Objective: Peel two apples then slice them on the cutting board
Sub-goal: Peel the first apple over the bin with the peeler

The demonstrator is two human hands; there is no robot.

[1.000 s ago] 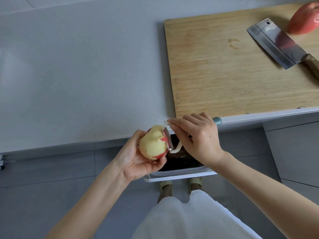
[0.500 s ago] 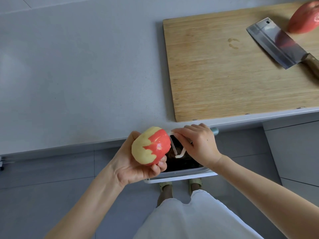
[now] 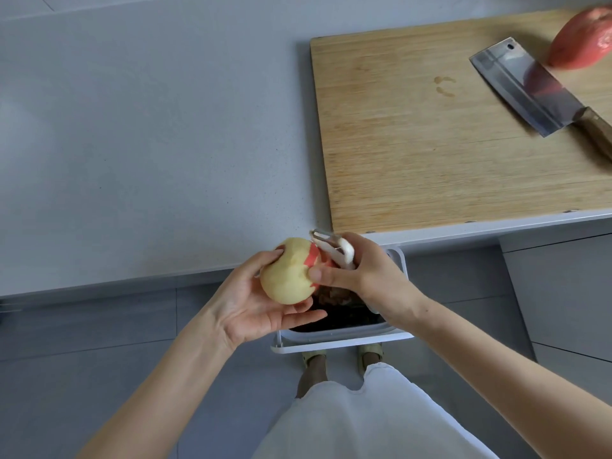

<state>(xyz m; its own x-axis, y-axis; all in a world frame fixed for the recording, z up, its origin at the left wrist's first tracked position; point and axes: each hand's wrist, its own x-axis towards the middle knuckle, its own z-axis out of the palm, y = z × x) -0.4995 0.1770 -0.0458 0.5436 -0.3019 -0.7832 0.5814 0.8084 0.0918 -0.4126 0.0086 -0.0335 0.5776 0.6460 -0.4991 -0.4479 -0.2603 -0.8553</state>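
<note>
Lower centre of the frame: mostly peeled apple (image 3: 286, 276) cradled in curled fingers of the left hand (image 3: 248, 306) over the bin (image 3: 341, 341), right hand (image 3: 367, 276) gripping the peeler (image 3: 334, 248) at the red patch. Draw short, shallow strokes, thumb clear, staying off the counter edge (image 3: 463, 231) just above; bare cutting board (image 3: 414, 154) upper right, beside cleaver (image 3: 523, 87) and second apple (image 3: 583, 41).

wooden cutting board (image 3: 430, 144), shiny metal cleaver (image 3: 520, 86)
</note>
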